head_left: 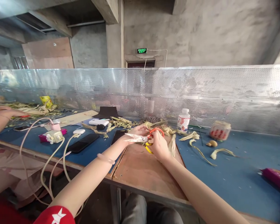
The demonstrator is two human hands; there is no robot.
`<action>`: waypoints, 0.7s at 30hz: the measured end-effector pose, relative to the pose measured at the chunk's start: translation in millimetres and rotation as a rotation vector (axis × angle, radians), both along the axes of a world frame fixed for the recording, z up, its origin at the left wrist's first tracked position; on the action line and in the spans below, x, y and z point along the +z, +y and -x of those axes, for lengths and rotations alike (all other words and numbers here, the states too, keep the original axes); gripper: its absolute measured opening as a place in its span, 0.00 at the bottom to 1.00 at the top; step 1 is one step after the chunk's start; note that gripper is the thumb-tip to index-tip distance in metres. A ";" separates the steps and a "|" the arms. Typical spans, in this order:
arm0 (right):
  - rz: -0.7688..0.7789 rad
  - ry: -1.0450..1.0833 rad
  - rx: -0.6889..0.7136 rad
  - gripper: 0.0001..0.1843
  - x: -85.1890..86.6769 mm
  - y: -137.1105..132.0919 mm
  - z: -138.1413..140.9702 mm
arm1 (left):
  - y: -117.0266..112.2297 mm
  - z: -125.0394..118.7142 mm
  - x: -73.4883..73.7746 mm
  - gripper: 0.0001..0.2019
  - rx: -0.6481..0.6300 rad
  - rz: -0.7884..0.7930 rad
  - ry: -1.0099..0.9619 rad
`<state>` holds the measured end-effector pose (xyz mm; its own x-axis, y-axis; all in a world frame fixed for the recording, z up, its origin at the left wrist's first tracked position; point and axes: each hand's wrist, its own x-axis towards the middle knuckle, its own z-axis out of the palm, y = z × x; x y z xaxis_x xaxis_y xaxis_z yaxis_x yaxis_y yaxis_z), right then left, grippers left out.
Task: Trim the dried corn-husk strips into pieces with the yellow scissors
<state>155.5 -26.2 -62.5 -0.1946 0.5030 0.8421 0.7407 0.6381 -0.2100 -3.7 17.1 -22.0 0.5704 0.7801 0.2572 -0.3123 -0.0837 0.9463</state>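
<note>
My right hand (160,145) is closed on a pair of scissors (135,138) with orange-red handles. The blades point left, slightly parted, and lie across my left wrist area. My left hand (140,130) is right beside the scissor handles, its fingers closed on something small that I cannot make out. A yellow piece (149,150) shows just under my right hand; its kind is unclear. Pale dried husk strips (172,144) lie behind and right of my hands on a brown board (140,174).
A white bottle (184,120), a lidded jar (220,130) and loose husks stand to the right. At left are a black phone (83,143), cables and a power strip (52,136). Another person's hand (4,112) is at far left. A perforated metal screen (102,90) closes the back.
</note>
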 end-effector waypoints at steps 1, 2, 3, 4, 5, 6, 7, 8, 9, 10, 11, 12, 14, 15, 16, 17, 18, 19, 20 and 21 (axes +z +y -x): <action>0.002 -0.003 0.010 0.11 -0.6 0.0 1.4 | -1.6 -0.8 0.1 0.14 -0.005 -0.003 0.011; 0.007 0.001 0.015 0.11 -0.9 -0.1 3.0 | -2.4 -1.3 0.0 0.14 -0.005 -0.005 0.020; 0.017 0.013 0.015 0.11 -1.0 -0.3 4.4 | -2.5 -1.3 -0.3 0.14 -0.003 -0.005 0.026; 0.031 0.030 0.009 0.10 -0.7 -0.7 5.7 | -1.8 -0.9 -0.9 0.14 0.000 -0.003 0.028; 0.048 0.053 0.002 0.10 -0.2 -1.2 6.6 | -0.5 -0.3 -1.7 0.13 0.005 0.002 0.029; 0.067 0.078 -0.006 0.10 0.4 -1.8 7.1 | 1.1 0.3 -2.5 0.13 0.009 0.010 0.028; 0.089 0.103 -0.012 0.10 1.1 -2.4 7.2 | 2.9 0.9 -3.2 0.13 0.011 0.019 0.027; 0.112 0.128 -0.016 0.11 1.8 -3.1 7.0 | 4.6 1.2 -3.9 0.14 0.012 0.028 0.026; 0.135 0.154 -0.018 0.13 2.3 -3.7 6.5 | 6.1 1.2 -4.3 0.14 0.011 0.037 0.024; 0.159 0.181 -0.021 0.14 2.7 -4.1 5.9 | 7.2 1.0 -4.4 0.14 0.009 0.044 0.020; 0.183 0.210 -0.024 0.16 2.8 -4.3 5.3 | 7.9 0.5 -4.3 0.15 0.007 0.047 0.016; 0.207 0.241 -0.026 0.17 2.7 -4.1 4.7 | 8.2 0.0 -4.1 0.14 0.005 0.047 0.011; 0.249 0.308 -0.024 0.18 2.3 -2.9 4.1 | 7.8 -0.7 -3.1 0.14 -0.001 0.037 0.007; 0.266 0.343 -0.017 0.18 2.2 -1.9 4.0 | 7.3 -0.6 -2.6 0.14 -0.001 0.029 0.005; 0.280 0.380 -0.006 0.18 2.2 -0.7 4.0 | 6.8 -0.3 -2.2 0.14 0.003 0.022 0.001; 0.293 0.417 0.008 0.17 2.3 0.5 3.8 | 6.3 0.3 -1.8 0.14 0.012 0.016 -0.005; 0.304 0.452 0.023 0.16 2.7 1.8 3.4 | 6.1 1.0 -1.4 0.14 0.027 0.012 -0.014; 0.316 0.482 0.042 0.14 3.2 3.0 2.6 | 6.1 1.7 -1.1 0.13 0.045 0.009 -0.026; 0.329 0.506 0.063 0.12 3.7 4.3 1.3 | 6.4 2.3 -0.7 0.12 0.066 0.006 -0.041; 0.344 0.522 0.088 0.12 4.1 5.7 -0.5 | 6.9 2.7 -0.4 0.12 0.086 0.003 -0.058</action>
<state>156.0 -20.6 -58.3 0.1456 0.7630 0.6298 0.4327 0.5233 -0.7341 -6.4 24.0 -22.4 0.4857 0.8261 0.2857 -0.3582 -0.1100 0.9271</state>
